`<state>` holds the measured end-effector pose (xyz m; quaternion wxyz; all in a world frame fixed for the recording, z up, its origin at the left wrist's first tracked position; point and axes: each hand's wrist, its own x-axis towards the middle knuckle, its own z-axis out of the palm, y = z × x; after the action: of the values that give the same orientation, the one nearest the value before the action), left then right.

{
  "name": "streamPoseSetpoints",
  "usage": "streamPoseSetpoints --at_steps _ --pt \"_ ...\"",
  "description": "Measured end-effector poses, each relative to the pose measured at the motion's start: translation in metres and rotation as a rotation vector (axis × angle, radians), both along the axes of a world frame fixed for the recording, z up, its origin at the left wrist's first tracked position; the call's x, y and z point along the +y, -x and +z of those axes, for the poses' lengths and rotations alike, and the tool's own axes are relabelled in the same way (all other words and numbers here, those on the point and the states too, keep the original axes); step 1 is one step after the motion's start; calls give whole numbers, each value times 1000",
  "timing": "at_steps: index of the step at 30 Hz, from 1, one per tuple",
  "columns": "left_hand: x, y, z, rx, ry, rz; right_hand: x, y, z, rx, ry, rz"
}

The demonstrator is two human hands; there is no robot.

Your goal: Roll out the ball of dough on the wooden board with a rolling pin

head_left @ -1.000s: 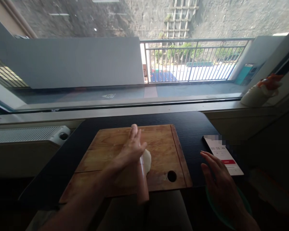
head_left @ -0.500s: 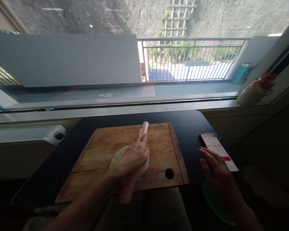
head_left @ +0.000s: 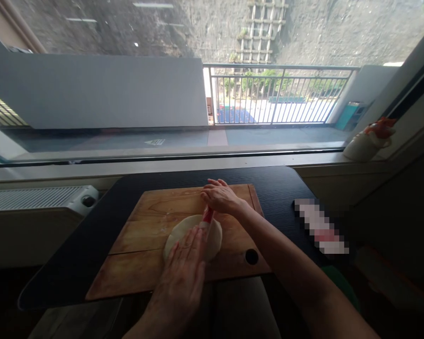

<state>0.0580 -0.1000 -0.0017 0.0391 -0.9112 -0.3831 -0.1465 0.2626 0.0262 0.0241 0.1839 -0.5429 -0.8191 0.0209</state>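
A round, flat sheet of dough (head_left: 215,240) lies on the wooden cutting board (head_left: 137,235). Across it runs a rolling pin (head_left: 207,217), its middle showing red and pale colours. My left hand (head_left: 183,268) presses over the near part of the pin, fingers fairly straight and close together, covering part of the dough. On the far end rests my right hand (head_left: 222,195), its fingers bent over the pin. Both hands hide the pin's ends.
The board sits on a black table (head_left: 279,193) below a window. A phone (head_left: 318,228), blurred out, lies at the table's right. A white pitcher-like ornament (head_left: 367,143) stands on the sill. A radiator (head_left: 38,200) is at left, a green object (head_left: 339,285) below right.
My right hand has moved left from beside the phone onto the pin's far end. My left hand has slid back from the pin's middle towards its near end.
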Motion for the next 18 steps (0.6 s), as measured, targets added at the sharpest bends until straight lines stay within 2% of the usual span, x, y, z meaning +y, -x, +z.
streamPoseSetpoints --at_steps 3,5,7,10,14,16,18 --pt "-5 8 1 30 -22 -66 -38 -14 -8 33 -76 -63" --pt "-4 14 4 69 -21 -111 -69 -30 -14 73 -151 -165" --pt "1 18 9 81 -10 -119 -88 -43 -19 83 -159 -233" --pt "20 18 20 37 14 -51 -83 -41 -19 54 -135 -288" --pt "46 11 29 12 11 50 -60 -15 -11 15 -136 -316" --pt "47 13 25 15 -24 31 -71 -7 -10 3 -133 -303" --pt "35 20 16 7 -77 -6 -101 -5 -11 -9 -145 -302"
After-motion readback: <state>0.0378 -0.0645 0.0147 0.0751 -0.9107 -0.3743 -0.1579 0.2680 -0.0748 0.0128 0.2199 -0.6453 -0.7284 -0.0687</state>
